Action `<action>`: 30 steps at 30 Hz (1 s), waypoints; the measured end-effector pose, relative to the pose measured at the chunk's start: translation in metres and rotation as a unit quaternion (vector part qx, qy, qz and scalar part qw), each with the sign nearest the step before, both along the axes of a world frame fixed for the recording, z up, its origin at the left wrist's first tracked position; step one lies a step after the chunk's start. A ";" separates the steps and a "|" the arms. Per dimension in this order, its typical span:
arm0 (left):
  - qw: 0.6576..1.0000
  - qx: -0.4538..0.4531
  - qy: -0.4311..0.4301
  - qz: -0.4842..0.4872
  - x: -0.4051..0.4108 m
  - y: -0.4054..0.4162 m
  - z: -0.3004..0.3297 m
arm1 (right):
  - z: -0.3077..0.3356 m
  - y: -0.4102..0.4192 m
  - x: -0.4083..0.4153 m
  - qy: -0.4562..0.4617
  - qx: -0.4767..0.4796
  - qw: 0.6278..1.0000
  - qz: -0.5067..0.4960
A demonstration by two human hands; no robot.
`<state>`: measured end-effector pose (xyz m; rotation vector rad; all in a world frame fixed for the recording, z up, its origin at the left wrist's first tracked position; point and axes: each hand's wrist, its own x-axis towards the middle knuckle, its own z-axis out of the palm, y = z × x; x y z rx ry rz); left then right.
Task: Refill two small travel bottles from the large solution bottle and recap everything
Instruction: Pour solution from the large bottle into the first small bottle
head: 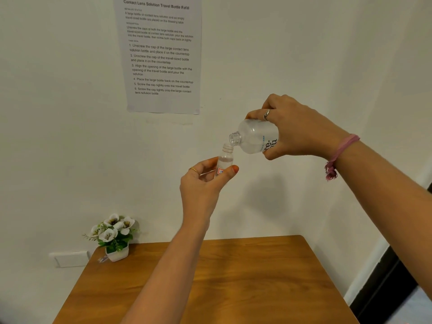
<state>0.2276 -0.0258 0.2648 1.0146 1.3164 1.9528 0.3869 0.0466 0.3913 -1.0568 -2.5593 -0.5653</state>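
High above the table, my right hand (pixel 299 132) grips the large clear solution bottle (pixel 256 136). The bottle is uncapped and tipped to the left, its open neck just over the mouth of a small travel bottle (pixel 225 157). My left hand (pixel 205 181) pinches that small clear bottle upright between thumb and fingers; it is also uncapped and carries a red-and-white label. No caps and no second small bottle are in view.
A wooden table (pixel 233 277) lies below the hands. A small white pot of artificial white flowers (pixel 114 237) stands at its back left corner. A printed instruction sheet (pixel 161 52) hangs on the white wall. A dark gap runs along the right edge.
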 end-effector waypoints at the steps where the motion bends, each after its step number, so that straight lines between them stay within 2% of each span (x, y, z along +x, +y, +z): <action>1: 1.000 -0.001 0.001 0.000 0.000 0.000 0.000 | 0.000 0.000 0.000 -0.001 0.000 1.000 -0.001; 30: 1.000 -0.008 -0.005 -0.001 -0.006 0.008 -0.002 | -0.004 0.010 -0.007 0.005 -0.008 1.000 0.005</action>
